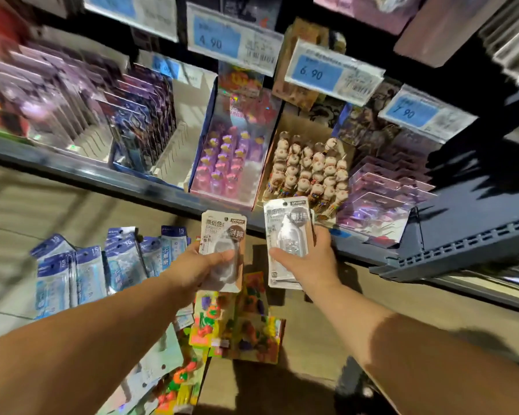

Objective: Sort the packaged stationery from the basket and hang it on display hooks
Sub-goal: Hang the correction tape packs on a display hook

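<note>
Left hand (204,271): fingers clamped on tan blister pack (224,232), long axis near–far, header end pointing far toward the shelf (102,176). Right hand (310,260): fingers clamped on grey pack stack (286,229), same orientation, just right of it.

Could not read barcode print on price tag (261,52). Saw only blur in purple packs (51,94), far left. Lost lower brown pack (222,229) under left hand (204,268), grey pack (282,223) under right hand (312,262).
</note>
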Available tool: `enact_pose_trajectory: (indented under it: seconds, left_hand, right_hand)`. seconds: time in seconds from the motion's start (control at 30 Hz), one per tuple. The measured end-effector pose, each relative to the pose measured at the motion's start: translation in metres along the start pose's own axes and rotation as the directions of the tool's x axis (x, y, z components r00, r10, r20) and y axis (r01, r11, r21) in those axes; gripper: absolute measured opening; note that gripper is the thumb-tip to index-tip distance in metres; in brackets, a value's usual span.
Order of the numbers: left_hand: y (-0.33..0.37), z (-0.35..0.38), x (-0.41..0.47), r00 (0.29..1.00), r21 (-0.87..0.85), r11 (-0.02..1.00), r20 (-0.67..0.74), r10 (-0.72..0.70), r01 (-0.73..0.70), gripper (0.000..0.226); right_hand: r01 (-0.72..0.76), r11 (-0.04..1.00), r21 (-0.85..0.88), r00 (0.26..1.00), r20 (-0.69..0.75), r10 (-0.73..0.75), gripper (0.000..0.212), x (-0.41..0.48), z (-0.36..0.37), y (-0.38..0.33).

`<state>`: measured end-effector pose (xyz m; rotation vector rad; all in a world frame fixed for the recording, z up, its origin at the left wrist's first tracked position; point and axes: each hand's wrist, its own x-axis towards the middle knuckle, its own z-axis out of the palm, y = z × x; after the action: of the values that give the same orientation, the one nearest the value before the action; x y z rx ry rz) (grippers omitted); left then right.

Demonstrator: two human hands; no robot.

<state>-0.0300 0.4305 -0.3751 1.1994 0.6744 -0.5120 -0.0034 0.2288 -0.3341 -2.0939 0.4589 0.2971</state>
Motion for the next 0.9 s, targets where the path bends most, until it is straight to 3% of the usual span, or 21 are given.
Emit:
enact_pose_trajectory:
  seconds: [0.17, 0.37, 0.5, 0.6, 0.7, 0.83, 0.9]
  left_hand:
    - [0.032, 0.016, -0.03, 0.994, -0.096, 0.992, 0.051, 0.092, -0.087, 0.058]
    - [0.086, 0.038, -0.079, 0.957, -0.2, 0.944, 0.071, 0.281, -0.262, 0.018]
    - [0.125, 0.052, -0.121, 0.916, -0.164, 0.915, 0.106, 0.387, -0.368, 0.013]
    - [0.146, 0.054, -0.145, 0.872, -0.116, 0.881, 0.135, 0.471, -0.458, 0.023]
    - [0.162, 0.046, -0.161, 0.849, -0.069, 0.86, 0.141, 0.51, -0.505, 0.062]
    - [0.175, 0.029, -0.174, 0.82, -0.193, 0.851, 0.233, 0.523, -0.488, 0.05]
    - [0.179, 0.031, -0.177, 0.836, -0.242, 0.865, 0.243, 0.493, -0.44, 0.051]
  right_hand:
    - [0.119, 0.976, 0.18, 0.977, 0.154, -0.147, 0.075, -0.026, -0.02, -0.057]
    - [0.255, 0.91, 0.326, 0.951, 0.088, -0.298, 0.064, -0.049, -0.038, -0.131]
    - [0.303, 0.861, 0.408, 0.935, 0.049, -0.352, 0.043, -0.065, -0.05, -0.169]
    - [0.314, 0.832, 0.458, 0.928, 0.037, -0.371, 0.052, -0.079, -0.056, -0.195]
    - [0.344, 0.798, 0.495, 0.914, 0.02, -0.406, 0.053, -0.092, -0.056, -0.212]
    - [0.31, 0.744, 0.592, 0.902, 0.065, -0.427, 0.033, -0.109, -0.048, -0.228]
    - [0.308, 0.726, 0.615, 0.905, 0.045, -0.422, 0.034, -0.109, -0.047, -0.229]
